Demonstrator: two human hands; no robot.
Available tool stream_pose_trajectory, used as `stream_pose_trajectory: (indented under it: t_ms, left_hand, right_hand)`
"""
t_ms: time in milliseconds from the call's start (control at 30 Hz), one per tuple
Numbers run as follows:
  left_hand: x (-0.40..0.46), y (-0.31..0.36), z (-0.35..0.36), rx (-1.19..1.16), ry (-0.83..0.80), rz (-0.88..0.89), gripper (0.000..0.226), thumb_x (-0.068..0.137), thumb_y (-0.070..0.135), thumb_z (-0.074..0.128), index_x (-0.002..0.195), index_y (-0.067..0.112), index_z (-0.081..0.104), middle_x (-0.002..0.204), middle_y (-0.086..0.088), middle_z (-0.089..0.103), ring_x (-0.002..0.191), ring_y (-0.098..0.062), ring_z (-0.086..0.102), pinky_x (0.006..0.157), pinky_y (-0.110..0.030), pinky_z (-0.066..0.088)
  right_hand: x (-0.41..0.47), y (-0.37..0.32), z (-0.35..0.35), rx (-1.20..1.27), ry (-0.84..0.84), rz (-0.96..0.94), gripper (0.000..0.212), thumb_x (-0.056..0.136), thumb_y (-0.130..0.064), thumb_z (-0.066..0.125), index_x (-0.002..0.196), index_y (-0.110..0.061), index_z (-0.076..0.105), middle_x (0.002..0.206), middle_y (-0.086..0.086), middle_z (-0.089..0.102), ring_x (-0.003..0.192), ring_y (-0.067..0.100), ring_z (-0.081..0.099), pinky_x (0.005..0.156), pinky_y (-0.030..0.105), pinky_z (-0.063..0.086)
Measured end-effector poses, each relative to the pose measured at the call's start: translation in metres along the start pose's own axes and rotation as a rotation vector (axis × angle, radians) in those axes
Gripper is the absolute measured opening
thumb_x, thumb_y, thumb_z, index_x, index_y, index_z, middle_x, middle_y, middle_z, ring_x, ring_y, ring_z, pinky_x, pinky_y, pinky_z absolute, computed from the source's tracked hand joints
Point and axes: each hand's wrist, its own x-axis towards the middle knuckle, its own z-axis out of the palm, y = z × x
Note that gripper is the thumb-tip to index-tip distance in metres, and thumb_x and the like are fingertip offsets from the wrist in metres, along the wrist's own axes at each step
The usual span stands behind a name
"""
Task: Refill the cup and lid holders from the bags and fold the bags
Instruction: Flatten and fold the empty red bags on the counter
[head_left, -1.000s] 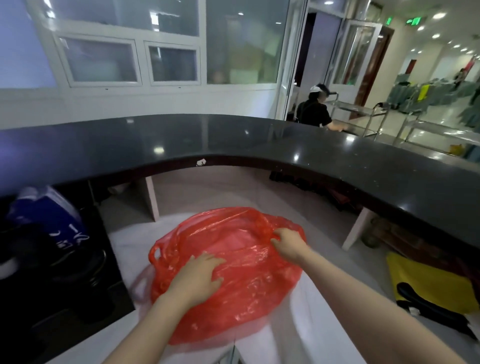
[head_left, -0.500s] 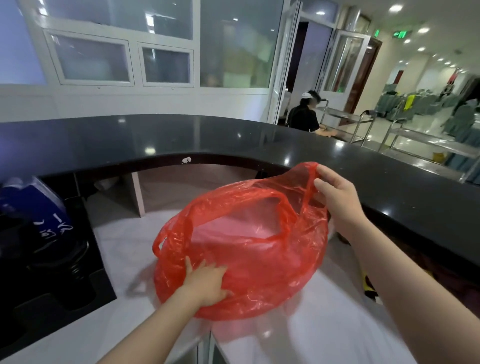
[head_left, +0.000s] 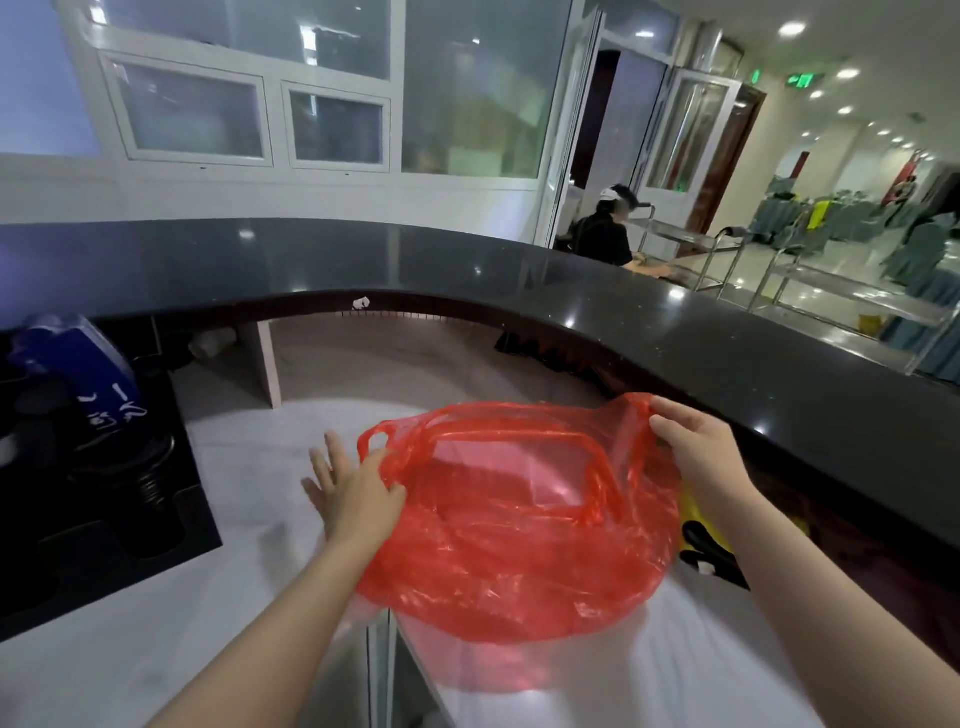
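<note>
Both forearms bare; hands (head_left: 358, 493) ungloved, no sleeves visible.

The thin see-through plastic bag (head_left: 519, 525) is bright red, paler pink where the white worktop (head_left: 244, 530) shows through it. The curved raised counter top (head_left: 519, 270) is glossy black with tiny light speckles. The moulded holder tray (head_left: 104, 519) at the left is black, and the packet (head_left: 78, 364) above it is blue with white markings. A yellow item (head_left: 693, 506) shows past the bag's right edge.
</note>
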Motion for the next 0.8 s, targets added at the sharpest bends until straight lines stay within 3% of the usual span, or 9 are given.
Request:
stream_pose_trajectory:
  t_ms: [67, 133, 200, 267, 333, 467, 633, 733, 800]
  left_hand:
    - [0.004, -0.008, 0.003, -0.102, -0.216, -0.12, 0.046, 0.087, 0.033, 0.058, 0.133, 0.031, 0.053, 0.15, -0.013, 0.036, 0.137, -0.033, 0.033, 0.114, -0.049, 0.026]
    - [0.001, -0.011, 0.004, -0.256, -0.288, -0.121, 0.047, 0.087, 0.025, 0.058, 0.134, 0.017, 0.055, 0.138, -0.01, 0.054, 0.125, -0.029, 0.051, 0.105, -0.038, 0.039]
    - [-0.004, -0.009, 0.0, -0.321, -0.215, -0.077, 0.044, 0.087, 0.016, 0.059, 0.13, 0.01, 0.058, 0.134, -0.01, 0.058, 0.121, -0.027, 0.055, 0.099, -0.031, 0.04]
    - [-0.009, 0.002, -0.008, -0.409, -0.143, 0.024, 0.037, 0.087, 0.011, 0.061, 0.123, 0.011, 0.064, 0.132, -0.007, 0.059, 0.118, -0.023, 0.057, 0.093, -0.025, 0.041]
    - [-0.017, 0.021, -0.023, -0.612, -0.168, 0.138, 0.034, 0.087, 0.008, 0.063, 0.119, 0.016, 0.066, 0.126, -0.001, 0.061, 0.115, -0.017, 0.057, 0.089, -0.015, 0.04]
    - [-0.038, 0.059, -0.05, -0.633, -0.274, 0.482, 0.042, 0.089, 0.018, 0.059, 0.131, 0.021, 0.057, 0.135, 0.009, 0.05, 0.129, 0.0, 0.039, 0.102, -0.004, 0.024]
    - [-0.069, 0.081, -0.049, -0.521, -0.461, 0.789, 0.046, 0.094, 0.011, 0.051, 0.137, 0.025, 0.051, 0.14, 0.018, 0.04, 0.132, 0.009, 0.028, 0.105, -0.002, 0.016]
    - [-0.075, 0.076, -0.046, -0.591, -0.534, 0.787, 0.044, 0.091, 0.005, 0.052, 0.128, 0.026, 0.06, 0.134, 0.019, 0.051, 0.125, 0.008, 0.042, 0.104, -0.006, 0.026]
    - [-0.073, 0.064, -0.045, -0.77, -0.424, 0.626, 0.045, 0.088, -0.001, 0.052, 0.112, 0.033, 0.068, 0.118, 0.024, 0.064, 0.112, 0.009, 0.054, 0.095, -0.007, 0.037]
  right_hand:
    - [-0.005, 0.007, 0.0, -0.068, -0.019, 0.018, 0.032, 0.092, -0.012, 0.058, 0.122, -0.021, 0.066, 0.103, -0.003, 0.073, 0.086, 0.018, 0.072, 0.08, 0.04, 0.059]
    - [-0.013, 0.009, 0.0, -0.099, -0.033, 0.026, 0.031, 0.093, -0.014, 0.058, 0.12, -0.025, 0.066, 0.095, -0.008, 0.073, 0.078, 0.012, 0.072, 0.071, 0.032, 0.06]
    - [-0.018, 0.012, -0.001, -0.237, -0.026, 0.006, 0.034, 0.092, -0.016, 0.06, 0.124, -0.026, 0.061, 0.123, 0.0, 0.065, 0.103, 0.015, 0.066, 0.09, 0.039, 0.055]
    - [-0.021, 0.01, 0.002, -0.513, -0.039, -0.06, 0.049, 0.09, -0.022, 0.062, 0.138, -0.017, 0.051, 0.15, 0.006, 0.04, 0.136, 0.021, 0.04, 0.11, 0.042, 0.036]
    - [-0.028, 0.003, 0.012, -0.627, -0.072, -0.176, 0.052, 0.089, -0.026, 0.065, 0.138, -0.014, 0.051, 0.15, 0.007, 0.038, 0.142, 0.019, 0.029, 0.114, 0.037, 0.028]
    - [-0.047, -0.023, 0.044, -0.441, -0.258, -0.226, 0.027, 0.093, -0.04, 0.057, 0.106, -0.021, 0.072, 0.108, -0.007, 0.071, 0.102, 0.01, 0.065, 0.085, 0.027, 0.048]
    - [-0.058, -0.036, 0.081, -0.129, -0.388, 0.06, 0.035, 0.092, -0.046, 0.056, 0.087, -0.016, 0.072, 0.085, -0.001, 0.075, 0.074, 0.012, 0.069, 0.066, 0.03, 0.055]
    - [-0.057, -0.03, 0.086, 0.028, -0.293, 0.113, 0.012, 0.09, -0.015, 0.061, 0.081, -0.009, 0.067, 0.084, 0.007, 0.074, 0.068, 0.017, 0.068, 0.063, 0.032, 0.054]
    - [-0.053, -0.024, 0.078, 0.065, -0.211, 0.133, 0.01, 0.09, -0.01, 0.058, 0.083, -0.009, 0.065, 0.081, 0.007, 0.074, 0.065, 0.018, 0.069, 0.057, 0.028, 0.051]
